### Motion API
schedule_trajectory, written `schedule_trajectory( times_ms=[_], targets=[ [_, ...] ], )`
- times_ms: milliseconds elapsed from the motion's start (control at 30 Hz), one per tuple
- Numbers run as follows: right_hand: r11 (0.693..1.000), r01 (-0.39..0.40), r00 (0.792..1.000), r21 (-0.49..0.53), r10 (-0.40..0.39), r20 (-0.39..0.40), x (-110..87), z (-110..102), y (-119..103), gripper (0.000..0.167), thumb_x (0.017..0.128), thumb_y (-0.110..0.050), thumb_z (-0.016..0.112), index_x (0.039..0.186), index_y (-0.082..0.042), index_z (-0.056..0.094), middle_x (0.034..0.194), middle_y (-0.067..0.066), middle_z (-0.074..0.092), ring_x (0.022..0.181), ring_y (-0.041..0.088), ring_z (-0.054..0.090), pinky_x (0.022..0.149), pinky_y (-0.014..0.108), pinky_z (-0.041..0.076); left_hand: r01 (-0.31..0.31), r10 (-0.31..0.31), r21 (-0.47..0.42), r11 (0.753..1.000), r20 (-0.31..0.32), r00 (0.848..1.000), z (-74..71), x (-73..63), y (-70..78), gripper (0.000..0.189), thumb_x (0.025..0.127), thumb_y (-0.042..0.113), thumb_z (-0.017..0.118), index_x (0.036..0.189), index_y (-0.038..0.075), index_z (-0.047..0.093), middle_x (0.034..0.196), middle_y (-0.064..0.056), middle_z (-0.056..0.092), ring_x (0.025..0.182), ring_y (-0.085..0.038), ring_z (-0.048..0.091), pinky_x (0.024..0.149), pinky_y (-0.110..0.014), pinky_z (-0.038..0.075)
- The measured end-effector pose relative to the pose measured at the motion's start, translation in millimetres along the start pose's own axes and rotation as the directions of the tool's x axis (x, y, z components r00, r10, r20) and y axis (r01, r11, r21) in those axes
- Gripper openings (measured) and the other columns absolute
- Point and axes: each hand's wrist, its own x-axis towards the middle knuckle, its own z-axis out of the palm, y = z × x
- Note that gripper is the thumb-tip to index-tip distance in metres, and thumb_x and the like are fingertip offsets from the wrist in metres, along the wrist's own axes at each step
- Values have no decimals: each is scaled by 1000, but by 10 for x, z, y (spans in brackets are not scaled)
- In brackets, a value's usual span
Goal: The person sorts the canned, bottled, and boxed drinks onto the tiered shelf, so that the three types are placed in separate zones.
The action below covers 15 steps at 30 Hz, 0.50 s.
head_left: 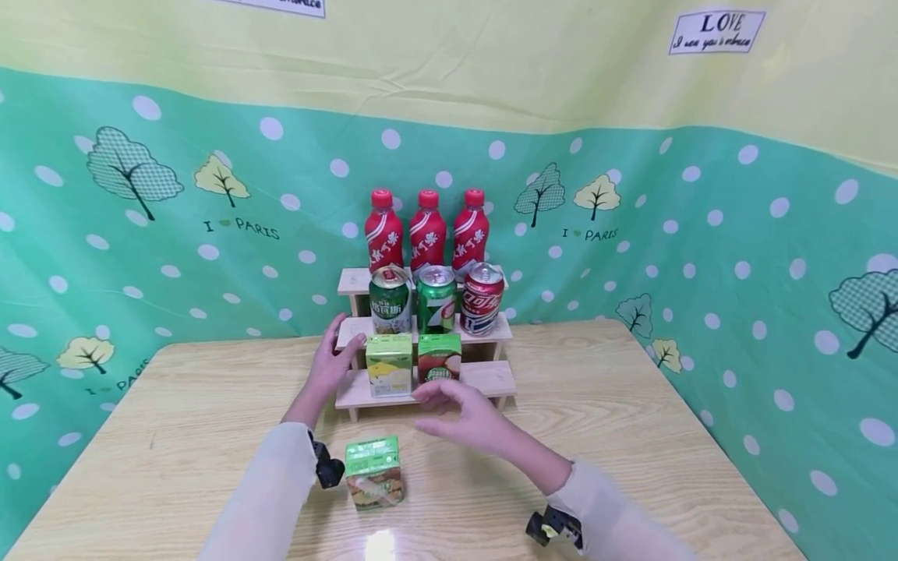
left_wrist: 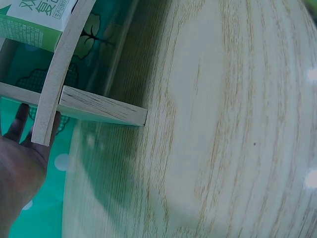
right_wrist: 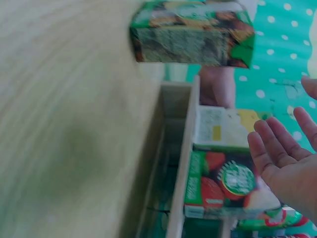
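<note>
A three-step wooden display rack [head_left: 491, 379] holds drinks. On its lowest step stand a yellow-green juice box [head_left: 390, 366] and a juice box with red fruit on it [head_left: 440, 358]. My left hand [head_left: 331, 362] is at the rack's left end, thumb close to the yellow-green box; in the left wrist view its fingers pass partly behind the wood. My right hand [head_left: 463, 417] hovers in front of the lowest step, palm inward and fingers spread, with nothing in it. Another green-topped juice box [head_left: 374, 473] stands on the table between my forearms.
Three cans, among them a red can [head_left: 482, 299], stand on the middle step. Behind them on the top step are three red bottles [head_left: 428, 231]. A polka-dot cloth [head_left: 281, 234] hangs behind and beside the wooden table [head_left: 596, 405].
</note>
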Motion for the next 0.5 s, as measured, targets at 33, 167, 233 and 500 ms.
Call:
schedule_trajectory(
  times_ms=[33,167,233,500],
  targets=[
    [1000,3,1000,-6,-3,21,-8,27,16,39,83,-27,71,117,-15,59,115,1,63,105,18,58,92,32,50,-1,1,3,1000,0,1000,0,1,-1,79,89,51,55,151,32,10,156,-15,16,137,-35,31,113,-47,30],
    [1000,11,995,-20,-9,104,-39,128,78,42,83,-30,71,121,-20,56,119,-5,60,108,17,57,91,27,49,-11,11,-4,1000,2,1000,2,3,-11,77,90,49,54,151,31,10,155,-17,18,135,-36,34,112,-47,31],
    [1000,11,991,-13,-9,136,-50,176,111,45,83,-30,71,124,-21,54,122,-6,59,111,17,55,92,27,48,-16,16,-9,1000,4,1000,4,3,-14,77,91,48,54,151,31,10,154,-18,20,134,-36,35,112,-47,31],
    [999,30,978,-21,-25,207,-41,367,232,61,79,-34,74,132,-20,47,131,0,55,118,14,52,97,31,46,-11,11,9,1000,-4,1000,4,15,-9,79,89,51,55,151,31,10,154,-17,21,135,-35,35,112,-46,31]
  ],
)
